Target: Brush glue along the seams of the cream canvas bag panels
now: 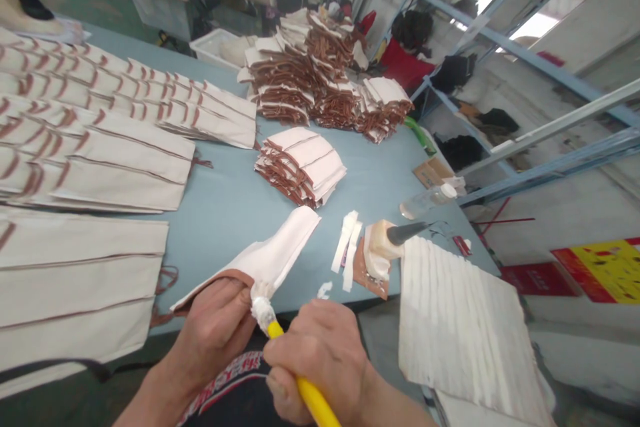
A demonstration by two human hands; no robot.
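My left hand (213, 330) grips the brown-trimmed end of a cream fabric piece (280, 250) at the table's near edge. My right hand (317, 357) is closed round a yellow-handled brush (300, 383); its white, glue-caked tip (261, 305) touches the fabric's edge beside my left fingers. Just to the right stands a glue pot (377, 250) with a dark-handled tool (407, 232) resting in it, next to two white strips (347, 247).
Rows of cream pieces with brown trim (100, 140) cover the left of the blue table (235, 200). A small stack (300, 165) lies mid-table, big stacks (320, 73) at the back. A white ribbed sheet (460, 307) overhangs the right corner. A clear bottle (427, 200) lies near the right edge.
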